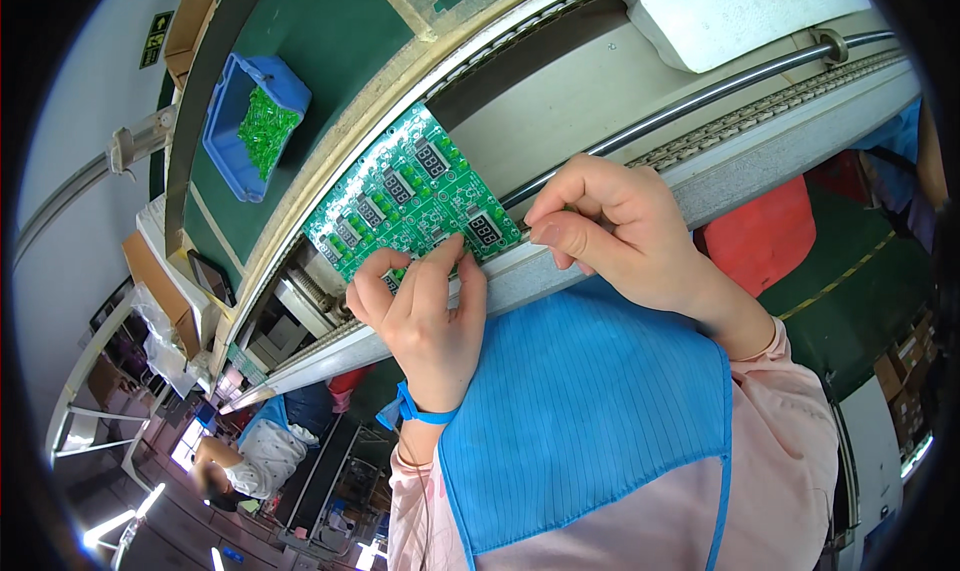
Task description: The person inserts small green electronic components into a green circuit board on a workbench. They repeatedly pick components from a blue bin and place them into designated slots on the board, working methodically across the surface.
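Note:
A green circuit board point(408, 229) carries several black digit displays point(397, 186) and small green parts. It lies slantwise across the conveyor rails. My left hand point(420, 306), with a blue wrist strap point(425, 411), rests over the board's near side. Its fingers are bent and the thumb and forefinger come together at the board's surface; what is between them is hidden. To the right of the board, my right hand point(625, 233) is raised above the near rail, thumb and fingertips pinched together. Whatever they hold is too small to make out.
A blue bin point(232, 131) of small green parts point(268, 131) stands on the green bench beyond the far rail. A metal rod point(690, 101) and chain run to the right. A white block point(745, 16) lies at the upper right, a red seat point(760, 236) below. Another person point(265, 461) is at lower left.

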The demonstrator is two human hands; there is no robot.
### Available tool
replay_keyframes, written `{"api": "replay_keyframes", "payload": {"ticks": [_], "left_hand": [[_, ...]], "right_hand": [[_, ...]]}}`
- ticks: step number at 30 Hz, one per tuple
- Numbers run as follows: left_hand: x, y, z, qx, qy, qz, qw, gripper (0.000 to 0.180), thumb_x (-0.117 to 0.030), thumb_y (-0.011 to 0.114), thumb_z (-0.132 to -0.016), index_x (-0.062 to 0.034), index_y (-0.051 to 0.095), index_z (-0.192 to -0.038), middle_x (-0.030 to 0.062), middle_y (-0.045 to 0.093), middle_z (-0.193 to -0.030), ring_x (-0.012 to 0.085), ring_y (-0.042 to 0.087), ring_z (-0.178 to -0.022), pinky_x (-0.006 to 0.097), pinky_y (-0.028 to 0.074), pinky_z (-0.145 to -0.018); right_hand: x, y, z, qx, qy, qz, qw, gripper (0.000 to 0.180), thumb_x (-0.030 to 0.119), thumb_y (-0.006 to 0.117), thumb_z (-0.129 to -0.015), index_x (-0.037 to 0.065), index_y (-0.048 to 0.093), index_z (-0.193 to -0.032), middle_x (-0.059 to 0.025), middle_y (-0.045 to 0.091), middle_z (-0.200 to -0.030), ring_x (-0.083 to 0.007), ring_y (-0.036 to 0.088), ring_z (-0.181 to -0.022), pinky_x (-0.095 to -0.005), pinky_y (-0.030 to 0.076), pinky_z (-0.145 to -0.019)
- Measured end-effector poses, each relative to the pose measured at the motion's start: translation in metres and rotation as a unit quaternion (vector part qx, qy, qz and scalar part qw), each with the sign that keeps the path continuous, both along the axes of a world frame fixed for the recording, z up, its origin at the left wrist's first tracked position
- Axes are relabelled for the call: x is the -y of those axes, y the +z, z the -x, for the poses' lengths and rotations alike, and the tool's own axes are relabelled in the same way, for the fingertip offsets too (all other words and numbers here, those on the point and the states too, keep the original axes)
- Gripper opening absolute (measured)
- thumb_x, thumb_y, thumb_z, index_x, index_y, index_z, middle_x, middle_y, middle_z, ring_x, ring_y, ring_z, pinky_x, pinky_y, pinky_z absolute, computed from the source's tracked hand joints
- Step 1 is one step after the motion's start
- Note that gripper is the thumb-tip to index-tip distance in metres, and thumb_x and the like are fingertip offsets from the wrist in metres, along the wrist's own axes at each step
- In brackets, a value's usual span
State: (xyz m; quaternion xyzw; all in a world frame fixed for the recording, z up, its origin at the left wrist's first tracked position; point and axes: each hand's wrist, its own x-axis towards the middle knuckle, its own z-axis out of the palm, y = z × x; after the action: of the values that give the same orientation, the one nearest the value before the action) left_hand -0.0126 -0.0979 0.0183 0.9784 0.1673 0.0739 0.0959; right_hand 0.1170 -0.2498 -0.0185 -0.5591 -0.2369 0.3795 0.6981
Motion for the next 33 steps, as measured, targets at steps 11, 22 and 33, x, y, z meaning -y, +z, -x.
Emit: {"api": "replay_keyframes", "payload": {"ticks": [11,22,33], "left_hand": [[-0.005,-0.002,-0.001,-0.007,-0.036,-0.006,0.999,0.029,-0.004,0.077,-0.071,-0.0095,0.071,-0.099,0.0015,0.07,-0.087,0.0245,0.055,-0.092,0.042,0.034,-0.091],[-0.048,0.019,-0.007,0.081,0.0,-0.001,0.997,0.025,-0.004,0.077,-0.076,-0.0079,0.071,-0.1,0.0045,0.067,-0.089,0.0269,0.054,-0.09,0.039,0.038,-0.085],[-0.18,-0.005,-0.052,0.023,0.058,-0.199,0.978,0.021,-0.028,0.067,-0.09,-0.0219,0.074,-0.109,0.0034,0.073,-0.1,0.0277,0.057,-0.108,0.045,0.042,-0.091]], "right_hand": [[-0.002,0.002,0.003,-0.024,-0.022,0.012,0.999,0.007,0.007,0.061,-0.097,0.001,0.061,-0.099,-0.0026,0.065,-0.077,-0.0041,0.058,-0.064,-0.0186,0.043,-0.052],[-0.005,0.004,0.006,-0.098,-0.044,0.035,0.994,0.019,0.007,0.043,-0.103,0.001,0.06,-0.11,-0.0089,0.069,-0.1,-0.0102,0.063,-0.08,-0.0244,0.05,-0.072],[-0.005,0.011,0.009,0.042,-0.051,0.101,0.993,0.015,-0.006,0.063,-0.09,-0.004,0.072,-0.102,-0.007,0.065,-0.102,-0.0113,0.062,-0.086,-0.0217,0.049,-0.075]]}}
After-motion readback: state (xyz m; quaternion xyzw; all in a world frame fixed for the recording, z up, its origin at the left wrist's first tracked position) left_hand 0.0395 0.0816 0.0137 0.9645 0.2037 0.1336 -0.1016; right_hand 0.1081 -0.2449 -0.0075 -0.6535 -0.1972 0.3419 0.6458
